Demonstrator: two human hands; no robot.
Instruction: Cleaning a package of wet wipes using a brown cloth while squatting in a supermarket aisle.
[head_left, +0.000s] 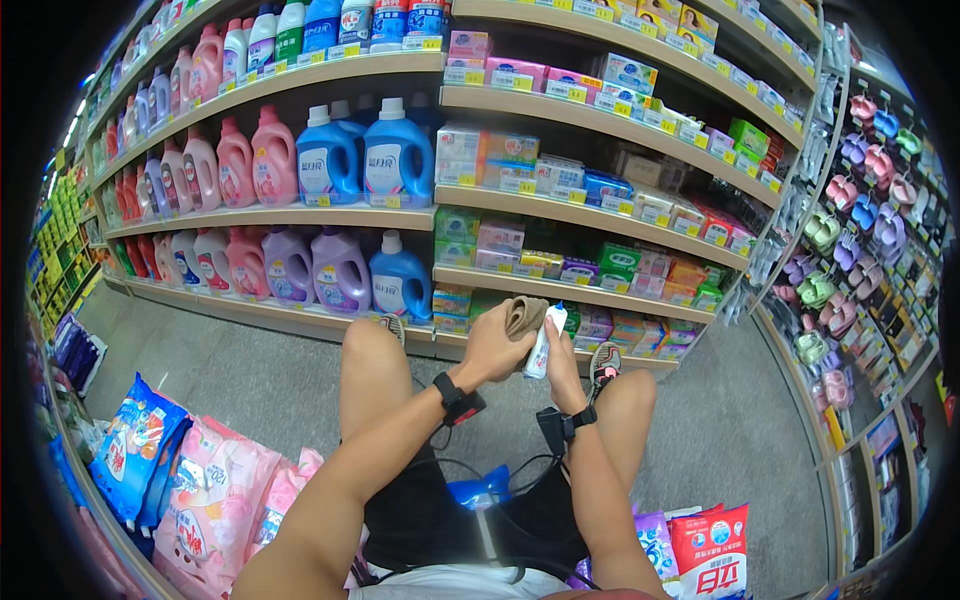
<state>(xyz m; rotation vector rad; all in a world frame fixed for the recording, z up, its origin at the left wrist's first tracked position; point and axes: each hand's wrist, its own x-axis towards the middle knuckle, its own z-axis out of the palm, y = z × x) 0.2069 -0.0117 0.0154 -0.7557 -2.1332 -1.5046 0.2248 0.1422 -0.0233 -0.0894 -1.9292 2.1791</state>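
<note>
My left hand (495, 346) grips a folded brown cloth (526, 316), its rolled layers facing up. Close beside it, my right hand (561, 367) holds a slim white package (545, 343) with a blue corner and printed writing. Both hands are in front of my bent knees, close together before the lower shelves. Behind them, the bottom shelf (600, 358) carries several colourful wrapped packs (630, 330), partly hidden by my hands. The fingers' far sides cannot be seen.
Large detergent bottles (394, 154) line the left shelves, and boxed soaps (555, 172) fill the right ones. Slippers (862, 210) hang on a rack at right. Bagged goods (217, 487) stand at my left, and a red bag (711, 547) at my right. Cables (517, 469) cross my lap.
</note>
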